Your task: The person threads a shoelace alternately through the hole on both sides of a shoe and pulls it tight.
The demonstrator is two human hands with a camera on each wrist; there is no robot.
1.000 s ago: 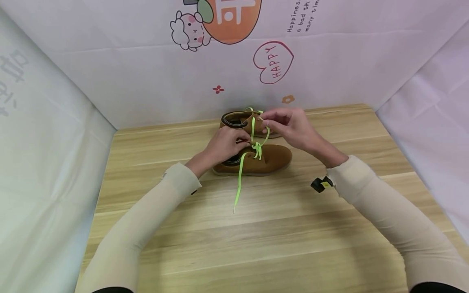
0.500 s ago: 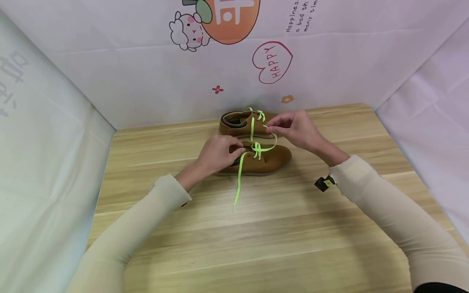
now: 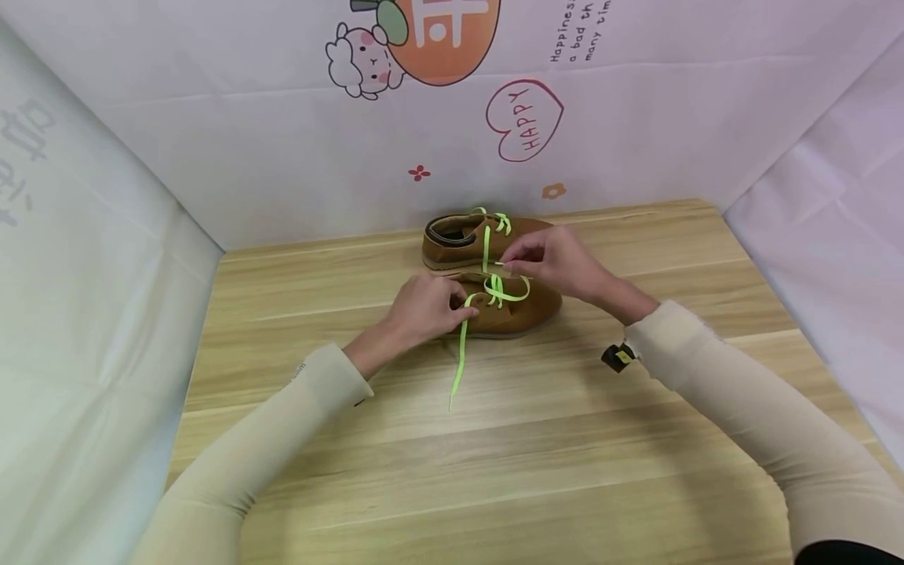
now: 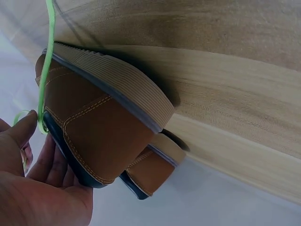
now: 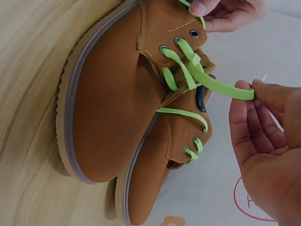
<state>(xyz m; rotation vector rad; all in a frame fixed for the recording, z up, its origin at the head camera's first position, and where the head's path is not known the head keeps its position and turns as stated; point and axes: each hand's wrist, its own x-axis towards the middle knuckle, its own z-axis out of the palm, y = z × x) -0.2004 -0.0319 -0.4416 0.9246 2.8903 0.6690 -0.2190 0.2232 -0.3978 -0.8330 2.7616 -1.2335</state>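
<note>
A brown lace-up shoe (image 3: 533, 306) lies on the wooden table, toe pointing right, with a bright green shoelace (image 5: 225, 89) through some of its eyelets. My right hand (image 3: 558, 259) pinches that lace close to its tip, above the shoe. Between hand and eyelets the lace curves in a loop. My left hand (image 3: 424, 306) holds the edge of the shoe's opening, thumb (image 5: 198, 7) on the near flap by the upper eyelets and fingers inside the collar. The lace's other end (image 3: 459, 369) hangs over the near side onto the table.
A matching brown shoe (image 3: 441, 255) with green laces stands just behind, by the back wall. White printed cloth (image 3: 282, 157) closes off the back and sides. A small black device (image 3: 617, 358) is strapped at the right wrist.
My left hand has drawn back from the lacing and come down to the near flap. The right hand has carried the lace tip out to the right, then lower and slightly back left.
</note>
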